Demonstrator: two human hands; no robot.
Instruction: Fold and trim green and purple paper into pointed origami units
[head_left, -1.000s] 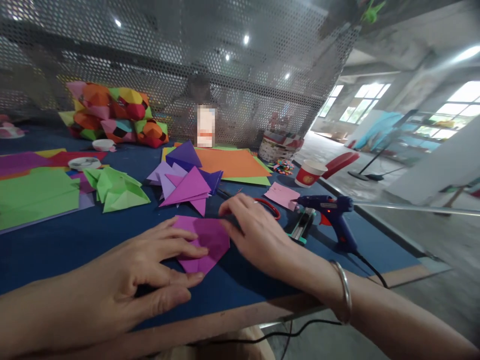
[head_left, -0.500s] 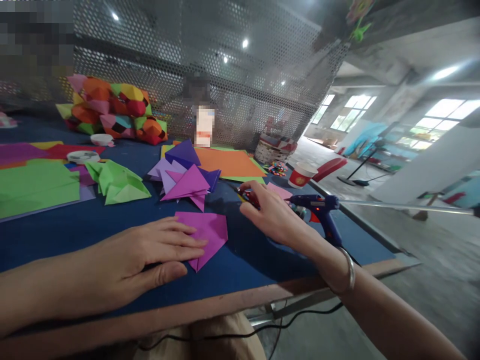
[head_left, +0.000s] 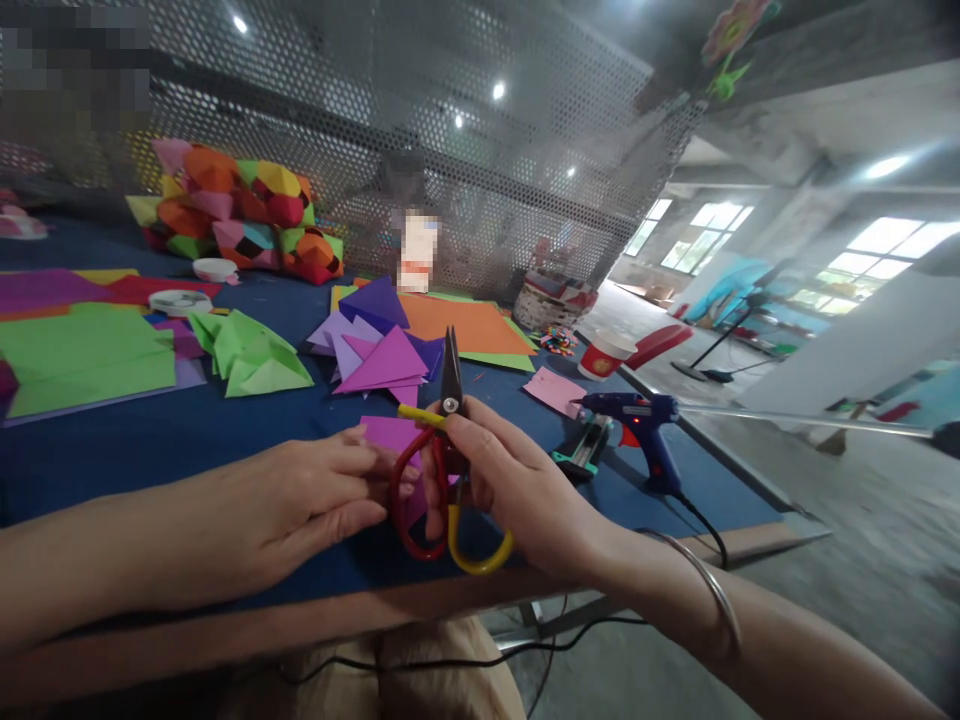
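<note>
My right hand grips a pair of scissors by the handles, one loop red and the other yellow. The closed dark blades point away from me. A folded magenta paper piece lies on the table, partly hidden behind the hands and scissors. Over its near left part rests my left hand, palm down with loosely bent fingers. Its fingertips are beside the red loop; whether they touch it, I cannot tell. Just beyond is a pile of folded purple and magenta paper pieces.
A blue glue gun with a red light and cord stands right, near a teal-edged tool and pink paper. A red-white cup, folded green paper, coloured sheets and a paper-ball cluster surround the work area.
My right hand has taken the scissors from beside the glue gun and brought them left and nearer, over the magenta paper. My left fingers have bent a little.
</note>
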